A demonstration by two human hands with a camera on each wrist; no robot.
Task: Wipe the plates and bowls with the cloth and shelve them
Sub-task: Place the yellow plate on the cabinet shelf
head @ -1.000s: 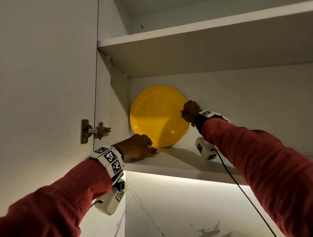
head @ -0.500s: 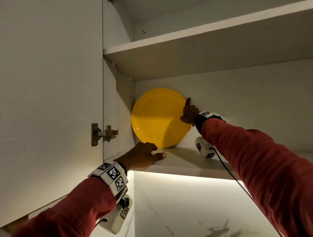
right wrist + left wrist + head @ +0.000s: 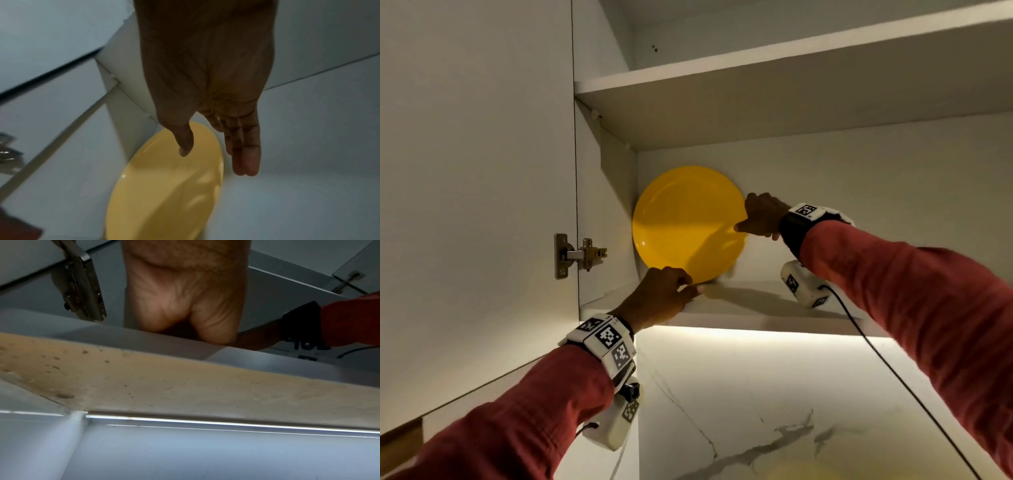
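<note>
Yellow plate on edge, leaning in shelf corner | right hand at its 3 o'clock rim, fingers straight, thumb on face | left hand at 6 o'clock, fingers curled, grip unclear | looks light, stiff, slippery; hold rim.

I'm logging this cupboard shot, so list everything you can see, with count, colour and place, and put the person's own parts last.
plate: one, yellow, on edge at the lower shelf's back left corner
lower shelf: one, white
upper shelf: one, white
cupboard door: one, white, open at left
hinge: one, metal, on the door
marble wall: white, grey veins, under the cupboard
left hand: at the plate's bottom edge
right hand: fingers straight, at the plate's right rim
</note>
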